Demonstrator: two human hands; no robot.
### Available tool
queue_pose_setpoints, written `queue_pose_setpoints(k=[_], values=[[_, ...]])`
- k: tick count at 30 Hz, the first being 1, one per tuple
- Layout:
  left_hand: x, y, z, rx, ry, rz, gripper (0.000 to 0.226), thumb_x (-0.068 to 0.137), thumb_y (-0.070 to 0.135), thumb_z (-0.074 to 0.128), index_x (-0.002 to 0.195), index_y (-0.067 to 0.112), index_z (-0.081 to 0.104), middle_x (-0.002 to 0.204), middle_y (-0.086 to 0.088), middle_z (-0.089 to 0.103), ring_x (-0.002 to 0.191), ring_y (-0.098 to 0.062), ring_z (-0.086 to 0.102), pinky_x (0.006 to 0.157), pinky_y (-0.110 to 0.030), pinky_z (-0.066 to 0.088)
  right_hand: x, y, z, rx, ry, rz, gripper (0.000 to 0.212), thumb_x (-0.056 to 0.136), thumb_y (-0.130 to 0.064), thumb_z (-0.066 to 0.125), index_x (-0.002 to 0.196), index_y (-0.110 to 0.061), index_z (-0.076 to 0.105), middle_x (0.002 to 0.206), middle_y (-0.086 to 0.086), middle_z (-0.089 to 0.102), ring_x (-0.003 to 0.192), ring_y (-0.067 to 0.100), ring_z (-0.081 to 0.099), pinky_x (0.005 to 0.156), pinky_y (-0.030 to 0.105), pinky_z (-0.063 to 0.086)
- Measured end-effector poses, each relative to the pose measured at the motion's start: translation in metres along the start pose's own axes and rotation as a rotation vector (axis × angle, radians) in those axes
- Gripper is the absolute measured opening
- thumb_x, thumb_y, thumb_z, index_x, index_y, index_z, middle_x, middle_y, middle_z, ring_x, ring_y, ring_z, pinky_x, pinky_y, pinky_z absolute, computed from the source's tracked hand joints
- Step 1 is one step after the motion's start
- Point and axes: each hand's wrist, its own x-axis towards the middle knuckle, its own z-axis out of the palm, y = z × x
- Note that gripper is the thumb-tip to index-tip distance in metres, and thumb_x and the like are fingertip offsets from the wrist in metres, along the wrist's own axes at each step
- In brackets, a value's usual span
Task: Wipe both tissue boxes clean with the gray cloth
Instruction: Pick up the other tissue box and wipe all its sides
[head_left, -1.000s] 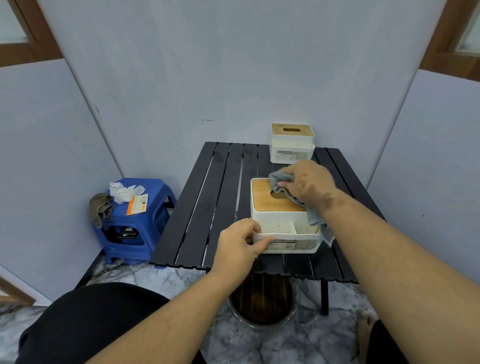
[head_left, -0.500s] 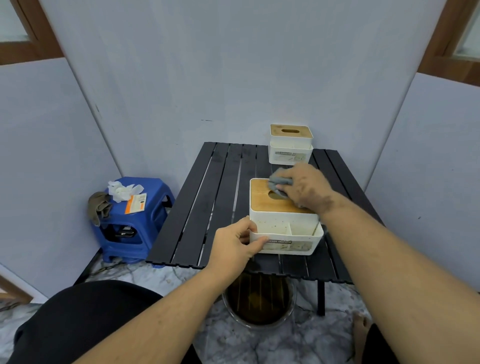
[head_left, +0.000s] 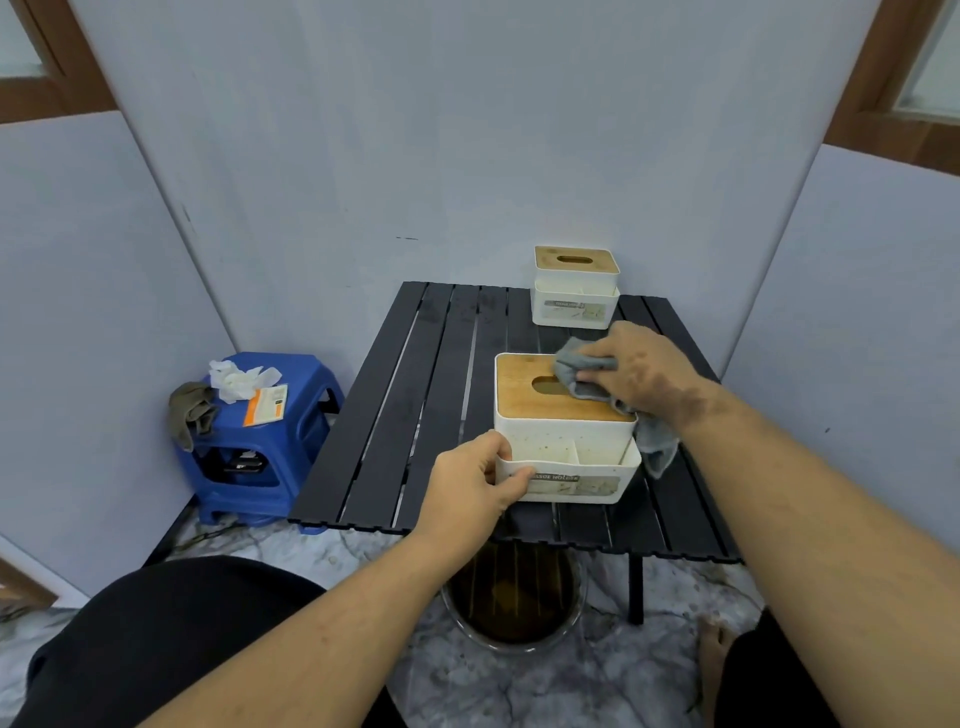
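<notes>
Gray walls (head_left: 467, 130), marble floor (head_left: 519, 686), blue stool (head_left: 291, 384).

Near box (head_left: 563, 447) before far box (head_left: 575, 291)

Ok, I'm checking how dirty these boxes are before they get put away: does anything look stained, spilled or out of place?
Yes. The near tissue box has brown specks on its white front wall and in the open front compartments. The gray cloth in the right hand is on its wooden lid only.
</notes>
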Motion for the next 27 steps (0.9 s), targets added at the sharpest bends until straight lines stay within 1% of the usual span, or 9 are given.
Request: queue_pose_setpoints(k=[3,6,10,13,16,20,23,25,27], values=[[0.0,-0.002,0.001,0.019,0.006,0.01,0.027,0.089,0.04,0.076,0.079,0.026,0.054,0.101,0.004,0.074,0.094,-0.018,0.074,0.063,-0.043,0.065,-0.01,0.03,-0.002,0.018,0.005,0.062,0.014,0.089,-0.044,0.067,0.083,-0.032,0.068,0.078,-0.003,0.062,0.065,0.015,0.062,0.051,0.02,0.041],[-0.001,0.0,0.001,0.033,0.023,0.023,0.027,0.09,0.034,0.077,0.079,0.025,0.054,0.105,0.005,0.073,0.096,-0.015,0.073,0.063,-0.039,0.065,-0.02,0.048,0.004,0.008,0.035,0.024,0.026,0.088,-0.045,0.068,0.105,-0.025,0.072,0.087,-0.005,0.054,0.074,0.011,0.054,0.065,0.024,0.041],[-0.005,0.005,0.002,0.036,0.029,0.023,0.027,0.092,0.03,0.077,0.08,0.026,0.053,0.111,0.005,0.073,0.1,-0.015,0.073,0.062,-0.033,0.065,-0.036,0.053,0.012,0.086,0.08,-0.041,0.025,0.087,-0.033,0.073,0.106,-0.017,0.076,0.092,0.001,0.055,0.082,0.018,0.055,0.076,0.031,0.046],[-0.006,0.009,0.002,0.041,0.027,0.01,0.025,0.092,0.03,0.076,0.083,0.023,0.054,0.111,0.002,0.074,0.094,-0.014,0.074,0.06,-0.03,0.064,-0.043,0.044,0.013,0.116,0.085,-0.119,0.02,0.087,-0.028,0.074,0.106,-0.022,0.078,0.093,0.001,0.053,0.086,0.021,0.058,0.083,0.035,0.049],[-0.007,0.013,0.001,0.054,0.041,0.01,0.026,0.091,0.027,0.078,0.081,0.023,0.054,0.098,-0.002,0.075,0.08,-0.013,0.072,0.051,-0.018,0.053,-0.043,0.024,0.018,0.071,0.062,-0.192,0.021,0.088,-0.03,0.072,0.108,-0.032,0.076,0.094,0.0,0.053,0.087,0.018,0.056,0.084,0.035,0.049],[-0.009,0.014,0.002,0.025,0.052,0.005,0.027,0.089,0.026,0.08,0.081,0.02,0.055,0.073,0.006,0.069,0.063,-0.002,0.066,0.046,-0.019,0.046,-0.037,-0.018,0.029,0.107,0.072,-0.198,0.024,0.089,-0.035,0.069,0.112,-0.028,0.072,0.099,-0.002,0.057,0.078,0.011,0.056,0.072,0.025,0.05],[-0.01,0.015,0.001,0.037,0.073,0.026,0.029,0.088,0.023,0.081,0.082,0.013,0.055,0.051,0.013,0.053,0.044,0.002,0.048,0.045,-0.013,0.033,-0.028,-0.052,0.047,0.055,0.112,-0.28,0.03,0.093,-0.035,0.06,0.121,-0.028,0.068,0.116,0.008,0.059,0.095,0.024,0.059,0.075,0.029,0.043],[-0.009,0.016,-0.002,0.028,0.074,0.038,0.03,0.088,0.023,0.081,0.081,0.012,0.054,0.047,0.014,0.051,0.043,0.0,0.046,0.046,-0.014,0.032,-0.025,-0.064,0.052,0.058,0.099,-0.294,0.029,0.095,-0.027,0.059,0.123,-0.023,0.068,0.121,0.016,0.057,0.104,0.032,0.056,0.077,0.03,0.037],[-0.009,0.015,-0.003,0.015,0.048,0.033,0.03,0.089,0.024,0.081,0.081,0.014,0.054,0.048,0.014,0.053,0.043,-0.001,0.045,0.047,-0.018,0.033,-0.026,-0.064,0.05,0.053,0.078,-0.278,0.025,0.096,-0.025,0.061,0.119,-0.022,0.068,0.116,0.012,0.058,0.104,0.031,0.058,0.071,0.025,0.035]])
